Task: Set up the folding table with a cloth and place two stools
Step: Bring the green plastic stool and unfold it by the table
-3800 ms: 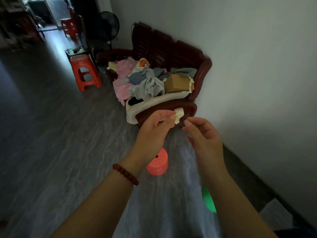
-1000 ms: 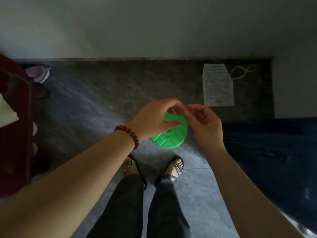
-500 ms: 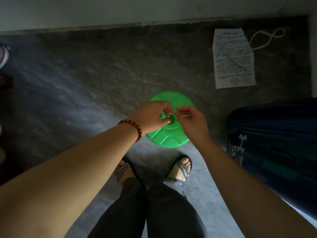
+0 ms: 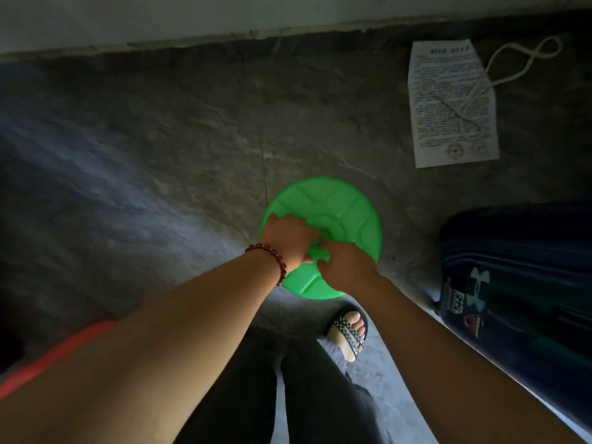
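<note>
One green stool (image 4: 339, 203) under two hands: left hand (image 4: 288, 238), right hand (image 4: 346, 267).

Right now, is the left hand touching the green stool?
Touching. In the head view the left hand lies on top of the green stool, with its fingers curled into the stool's centre and no gap visible.

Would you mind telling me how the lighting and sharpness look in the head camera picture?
Head view: dim room, a pale patch of light on the floor; the green stool is the brightest thing; the paper sheet has text too soft to read; wide-angle bending at the wall edge; both hands reasonably sharp.
</note>
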The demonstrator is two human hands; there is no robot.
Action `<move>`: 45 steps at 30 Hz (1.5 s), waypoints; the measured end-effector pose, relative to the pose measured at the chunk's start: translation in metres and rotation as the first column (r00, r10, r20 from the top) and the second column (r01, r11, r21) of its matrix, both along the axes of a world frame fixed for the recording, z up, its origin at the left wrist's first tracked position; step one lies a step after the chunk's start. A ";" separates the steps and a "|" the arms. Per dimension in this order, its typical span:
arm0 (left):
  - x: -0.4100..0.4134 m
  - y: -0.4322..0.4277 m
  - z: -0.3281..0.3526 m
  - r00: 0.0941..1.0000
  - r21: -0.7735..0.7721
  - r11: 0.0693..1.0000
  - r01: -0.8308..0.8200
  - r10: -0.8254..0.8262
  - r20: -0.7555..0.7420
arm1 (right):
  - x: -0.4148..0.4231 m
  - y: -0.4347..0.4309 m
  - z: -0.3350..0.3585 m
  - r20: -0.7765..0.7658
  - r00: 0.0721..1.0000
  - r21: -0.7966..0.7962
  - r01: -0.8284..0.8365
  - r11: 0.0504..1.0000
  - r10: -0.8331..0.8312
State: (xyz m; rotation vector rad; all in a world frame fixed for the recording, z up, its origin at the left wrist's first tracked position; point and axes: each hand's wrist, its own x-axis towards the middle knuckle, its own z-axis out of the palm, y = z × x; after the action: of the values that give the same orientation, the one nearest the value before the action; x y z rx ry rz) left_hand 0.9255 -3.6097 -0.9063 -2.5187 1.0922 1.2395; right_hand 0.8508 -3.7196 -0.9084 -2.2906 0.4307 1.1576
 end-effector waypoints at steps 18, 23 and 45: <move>0.027 -0.014 0.090 0.957 0.118 0.959 0.256 -0.268 0.106 | 0.022 -0.010 0.074 0.028 0.997 -0.063 -0.075 0.995 0.076; 0.041 -0.013 0.175 0.934 0.053 0.953 0.299 -0.303 0.190 | 0.032 -0.019 0.155 0.094 0.996 -0.088 -0.001 0.996 0.009; 0.024 0.014 0.564 0.806 -0.245 0.852 0.463 -0.290 0.516 | -0.025 0.012 0.570 0.428 0.900 -0.324 0.240 0.915 -0.084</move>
State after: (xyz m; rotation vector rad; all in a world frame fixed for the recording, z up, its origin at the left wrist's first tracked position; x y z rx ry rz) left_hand 0.9495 -3.5955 -0.3421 -2.4407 1.6949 0.3166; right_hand 0.8258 -3.7076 -0.3382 -2.6687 0.7114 0.5175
